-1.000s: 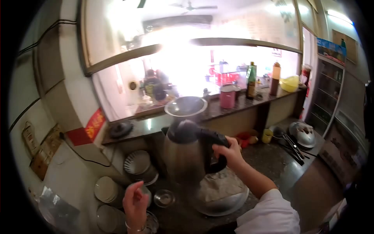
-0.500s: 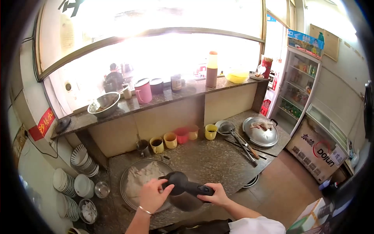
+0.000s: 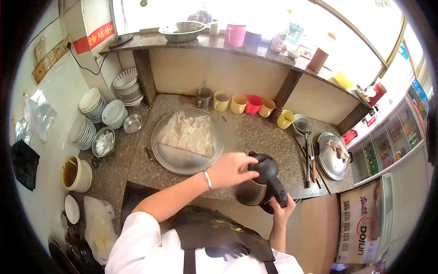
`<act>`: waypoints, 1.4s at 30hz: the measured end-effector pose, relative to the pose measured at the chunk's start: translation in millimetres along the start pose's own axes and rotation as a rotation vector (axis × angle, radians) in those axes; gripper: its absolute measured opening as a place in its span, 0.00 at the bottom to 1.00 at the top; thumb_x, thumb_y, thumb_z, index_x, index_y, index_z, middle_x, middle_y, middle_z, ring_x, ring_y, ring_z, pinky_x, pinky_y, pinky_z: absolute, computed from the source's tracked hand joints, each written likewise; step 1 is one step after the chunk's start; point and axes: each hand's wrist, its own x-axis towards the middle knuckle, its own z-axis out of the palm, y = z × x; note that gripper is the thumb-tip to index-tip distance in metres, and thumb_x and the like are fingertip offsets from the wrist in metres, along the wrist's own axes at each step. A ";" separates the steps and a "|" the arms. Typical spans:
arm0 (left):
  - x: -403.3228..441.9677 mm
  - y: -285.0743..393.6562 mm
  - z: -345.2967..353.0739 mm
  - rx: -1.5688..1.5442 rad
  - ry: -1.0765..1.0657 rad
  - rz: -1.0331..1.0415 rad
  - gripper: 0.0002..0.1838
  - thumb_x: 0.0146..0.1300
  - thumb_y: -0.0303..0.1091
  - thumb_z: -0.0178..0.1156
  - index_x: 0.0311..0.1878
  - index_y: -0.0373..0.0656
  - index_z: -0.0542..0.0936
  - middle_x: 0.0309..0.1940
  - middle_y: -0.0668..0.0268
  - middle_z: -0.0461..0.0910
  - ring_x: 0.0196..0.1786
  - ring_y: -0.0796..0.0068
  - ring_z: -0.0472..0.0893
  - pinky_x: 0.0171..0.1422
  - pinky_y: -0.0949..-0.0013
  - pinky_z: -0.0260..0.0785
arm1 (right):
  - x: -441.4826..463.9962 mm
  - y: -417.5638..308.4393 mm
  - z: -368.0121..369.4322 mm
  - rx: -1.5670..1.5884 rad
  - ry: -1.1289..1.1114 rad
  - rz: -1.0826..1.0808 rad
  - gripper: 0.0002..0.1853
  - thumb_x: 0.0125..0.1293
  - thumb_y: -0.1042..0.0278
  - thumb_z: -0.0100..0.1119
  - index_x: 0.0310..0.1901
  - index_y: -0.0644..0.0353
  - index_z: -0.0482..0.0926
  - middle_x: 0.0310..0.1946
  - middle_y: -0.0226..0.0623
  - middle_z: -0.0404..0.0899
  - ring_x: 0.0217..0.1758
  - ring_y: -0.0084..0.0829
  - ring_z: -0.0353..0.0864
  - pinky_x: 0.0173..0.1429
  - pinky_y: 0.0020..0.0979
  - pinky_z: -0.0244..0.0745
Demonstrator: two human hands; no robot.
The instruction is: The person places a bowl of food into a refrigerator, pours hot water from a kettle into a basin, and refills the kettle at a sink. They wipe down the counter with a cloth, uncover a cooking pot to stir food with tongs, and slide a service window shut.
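An electric kettle with a steel body and black lid and handle is held over the counter's front edge. My right hand is wrapped round its black handle. My left hand, with a bracelet at the wrist, has thumb and fingers at the side of the black lid, apparently gripping its rim. Left of the kettle, a round metal tray holds a pale, crinkled, sheet-like mass that looks like food.
Several cups, including a red cup, line the counter's back. Stacked bowls and a cream bucket stand at left. At right are a strainer and a metal lid with meat on it.
My view has turned down and to the left. The kettle now sits right of the tray instead of partly overlapping it, and more of its steel body shows. Both hands stay on it.
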 end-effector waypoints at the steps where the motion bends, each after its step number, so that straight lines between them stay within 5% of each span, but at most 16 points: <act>1: -0.3 -4.0 -5.4 -0.118 0.001 -0.042 0.18 0.53 0.47 0.59 0.40 0.43 0.78 0.27 0.60 0.76 0.32 0.66 0.77 0.37 0.67 0.69 | -1.2 3.8 -5.2 -0.014 0.017 -0.030 0.08 0.44 0.74 0.61 0.26 0.66 0.73 0.17 0.28 0.71 0.18 0.18 0.69 0.24 0.19 0.64; 4: -5.5 -93.8 -10.5 -0.216 0.284 -0.246 0.14 0.53 0.42 0.60 0.40 0.45 0.79 0.28 0.61 0.77 0.32 0.72 0.77 0.38 0.71 0.69 | -8.7 -14.1 -12.4 0.063 0.074 0.099 0.11 0.39 0.74 0.63 0.26 0.68 0.73 0.19 0.25 0.69 0.23 0.18 0.65 0.29 0.20 0.61; 8: -21.7 -260.6 -23.5 0.187 0.328 -0.587 0.20 0.49 0.44 0.60 0.46 0.47 0.76 0.38 0.56 0.76 0.44 0.61 0.76 0.51 0.64 0.67 | -18.1 -20.3 -16.0 0.055 0.120 0.091 0.12 0.39 0.75 0.62 0.28 0.69 0.74 0.19 0.25 0.70 0.23 0.18 0.66 0.30 0.20 0.62; 14: -1.2 -337.9 -12.9 0.435 0.189 -0.733 0.24 0.46 0.41 0.60 0.49 0.47 0.73 0.55 0.49 0.63 0.55 0.56 0.68 0.56 0.62 0.65 | -30.7 -41.4 -9.7 0.044 0.134 0.156 0.14 0.39 0.73 0.63 0.30 0.70 0.75 0.21 0.26 0.72 0.24 0.18 0.67 0.31 0.20 0.63; 18: 9.3 -363.9 -10.5 0.540 0.070 -0.741 0.23 0.44 0.41 0.62 0.47 0.47 0.75 0.52 0.51 0.67 0.55 0.56 0.68 0.55 0.61 0.65 | -37.1 -42.8 1.2 -0.045 0.119 0.144 0.10 0.41 0.73 0.61 0.26 0.68 0.74 0.18 0.27 0.71 0.21 0.18 0.68 0.27 0.20 0.63; 23: 7.9 -310.2 -72.8 0.549 0.137 -0.503 0.21 0.42 0.42 0.65 0.42 0.45 0.78 0.44 0.51 0.73 0.47 0.56 0.73 0.53 0.61 0.66 | -28.8 -52.8 22.6 -0.141 0.049 0.256 0.14 0.39 0.70 0.65 0.27 0.69 0.75 0.19 0.28 0.72 0.24 0.19 0.68 0.30 0.23 0.65; 31: -102.3 -192.8 -252.3 0.473 0.361 -0.486 0.21 0.41 0.37 0.65 0.41 0.41 0.79 0.38 0.53 0.74 0.42 0.56 0.74 0.49 0.63 0.65 | 12.8 -40.9 90.0 -0.137 -0.148 0.283 0.10 0.45 0.70 0.62 0.27 0.67 0.75 0.17 0.27 0.72 0.19 0.16 0.68 0.24 0.19 0.62; 35: -184.2 -177.4 -283.5 0.589 0.471 -0.526 0.20 0.40 0.33 0.64 0.40 0.39 0.78 0.33 0.57 0.73 0.38 0.58 0.74 0.46 0.64 0.65 | 42.6 -39.3 123.7 -0.267 -0.356 0.298 0.14 0.44 0.66 0.63 0.30 0.68 0.76 0.20 0.32 0.75 0.25 0.21 0.70 0.32 0.25 0.67; 37: -214.6 -164.7 -289.9 0.541 0.500 -0.628 0.19 0.40 0.32 0.63 0.40 0.39 0.78 0.33 0.58 0.72 0.38 0.59 0.74 0.46 0.65 0.65 | 58.6 -38.5 141.2 -0.399 -0.468 0.235 0.15 0.44 0.65 0.63 0.30 0.68 0.76 0.20 0.35 0.74 0.24 0.23 0.71 0.32 0.27 0.68; 38: -225.3 -162.5 -290.5 0.487 0.518 -0.706 0.19 0.39 0.31 0.63 0.40 0.39 0.78 0.33 0.59 0.72 0.38 0.61 0.74 0.45 0.66 0.65 | 67.0 -34.8 151.5 -0.410 -0.493 0.146 0.12 0.45 0.66 0.63 0.28 0.67 0.75 0.15 0.30 0.72 0.19 0.19 0.70 0.24 0.24 0.64; 42: -274.8 -173.3 -286.6 0.609 0.567 -0.702 0.20 0.39 0.29 0.62 0.40 0.39 0.78 0.34 0.59 0.71 0.37 0.63 0.73 0.43 0.67 0.64 | 102.9 -24.1 186.5 -0.597 -0.668 0.082 0.14 0.46 0.65 0.62 0.29 0.69 0.76 0.16 0.37 0.74 0.19 0.25 0.74 0.27 0.29 0.69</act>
